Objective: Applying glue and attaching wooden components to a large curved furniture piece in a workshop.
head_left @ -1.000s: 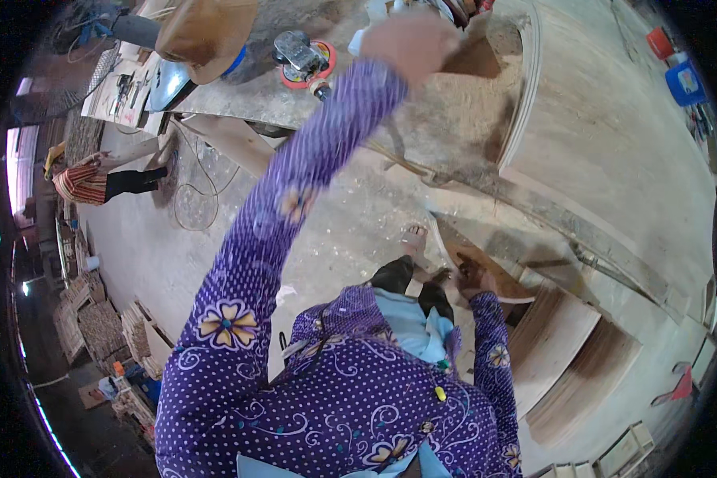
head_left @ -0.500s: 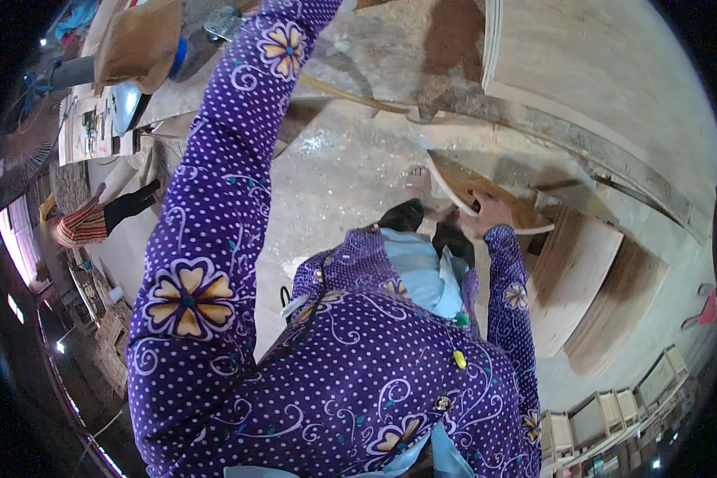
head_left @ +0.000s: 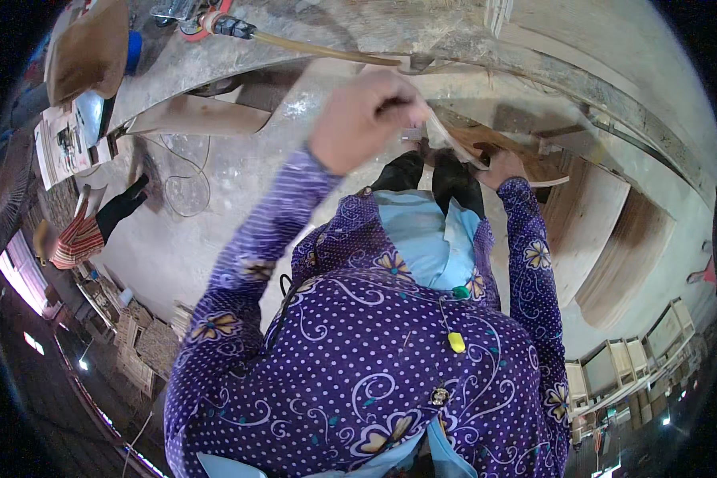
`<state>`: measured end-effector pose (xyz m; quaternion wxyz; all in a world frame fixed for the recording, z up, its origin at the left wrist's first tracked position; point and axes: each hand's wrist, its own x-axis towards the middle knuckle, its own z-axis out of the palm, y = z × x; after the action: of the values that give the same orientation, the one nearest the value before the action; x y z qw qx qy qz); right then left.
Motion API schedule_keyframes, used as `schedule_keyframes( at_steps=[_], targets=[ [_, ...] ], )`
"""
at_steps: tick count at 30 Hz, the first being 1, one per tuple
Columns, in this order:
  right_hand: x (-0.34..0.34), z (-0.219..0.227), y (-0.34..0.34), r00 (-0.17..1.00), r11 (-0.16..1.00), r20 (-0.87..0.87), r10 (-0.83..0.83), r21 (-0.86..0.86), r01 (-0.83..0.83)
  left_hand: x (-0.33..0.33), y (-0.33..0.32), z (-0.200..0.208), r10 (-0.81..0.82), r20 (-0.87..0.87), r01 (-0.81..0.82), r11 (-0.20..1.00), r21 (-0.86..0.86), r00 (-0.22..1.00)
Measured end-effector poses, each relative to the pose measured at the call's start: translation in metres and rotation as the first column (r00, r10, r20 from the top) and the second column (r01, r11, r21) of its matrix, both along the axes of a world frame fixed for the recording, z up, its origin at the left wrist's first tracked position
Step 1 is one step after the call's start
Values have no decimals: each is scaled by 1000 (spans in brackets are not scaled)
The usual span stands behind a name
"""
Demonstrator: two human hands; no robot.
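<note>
My right hand [head_left: 502,169] is closed on the near edge of a curved wooden panel [head_left: 526,150], brown on its face with a pale rim. My left hand [head_left: 368,119] is raised in front of me, near the panel's left end. Its fingers are curled in and slightly blurred; whatever they may hold is hidden. Beyond that hand, a yellowish hose [head_left: 327,52] with a dark coupling lies along the workbench [head_left: 446,36].
Curved wooden panels [head_left: 585,215] stand on the floor at the right. A brown curved piece [head_left: 88,52] is at the far left, near a printed sheet [head_left: 60,147]. A person in a striped top [head_left: 80,239] is at the left. Pale wooden frames [head_left: 617,362] line the lower right.
My left arm, stretched toward the bench before, has drawn back, bringing the left hand into view near the panel. The right hand stays on the panel. More of the hose and its coupling shows.
</note>
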<state>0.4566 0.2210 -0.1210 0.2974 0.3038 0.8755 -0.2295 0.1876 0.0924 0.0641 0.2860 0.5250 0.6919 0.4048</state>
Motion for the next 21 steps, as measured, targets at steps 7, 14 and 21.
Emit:
schedule_keyframes(
  at_steps=[7,14,21],
  targets=[
    [-12,20,0,999,997,-30,-36,-70,34,33,-4,-136,199,-161,-217,970,-106,967],
    [-13,25,2,998,995,-61,-31,-97,25,32,-6,-154,145,-309,-129,989,69,940],
    [-19,33,0,997,994,-43,-57,-92,53,26,-5,-162,103,-499,-13,983,180,860]
  ],
)
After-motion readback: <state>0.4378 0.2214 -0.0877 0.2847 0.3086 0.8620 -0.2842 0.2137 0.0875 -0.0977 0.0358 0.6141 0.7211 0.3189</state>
